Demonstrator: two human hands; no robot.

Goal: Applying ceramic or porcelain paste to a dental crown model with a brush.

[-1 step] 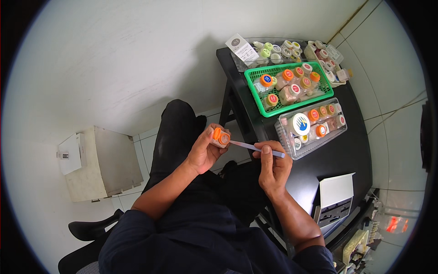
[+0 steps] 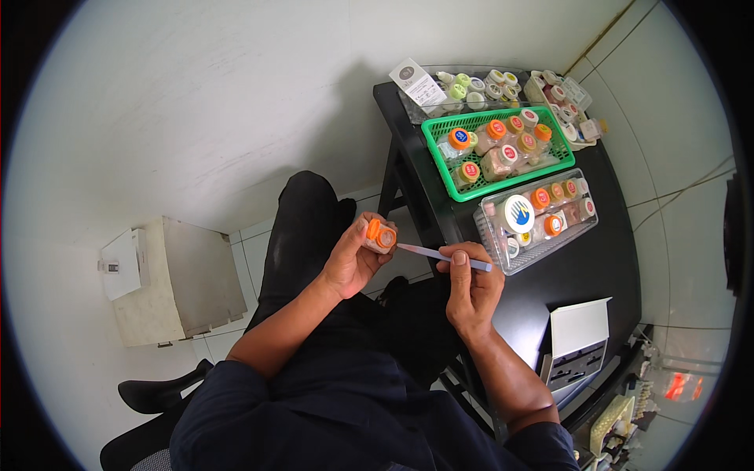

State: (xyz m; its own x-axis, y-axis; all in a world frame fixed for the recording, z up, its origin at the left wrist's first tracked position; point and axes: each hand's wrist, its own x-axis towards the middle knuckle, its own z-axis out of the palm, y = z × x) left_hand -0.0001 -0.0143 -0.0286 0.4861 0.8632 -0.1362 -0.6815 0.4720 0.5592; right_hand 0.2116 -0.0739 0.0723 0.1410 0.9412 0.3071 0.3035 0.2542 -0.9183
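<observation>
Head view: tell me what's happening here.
A person holds a small orange-topped jar in the left hand and a slim tool in the right hand. The tool's tip is right by the jar; whether it touches is unclear. To the right, a green basket and a clear tray, both holding jars, sit on a black table.

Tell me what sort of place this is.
Probably a small workroom or lab: a black table bears a green plastic basket and clear plastic tray of capped jars, while the left hand grips an orange-lidded jar.
</observation>
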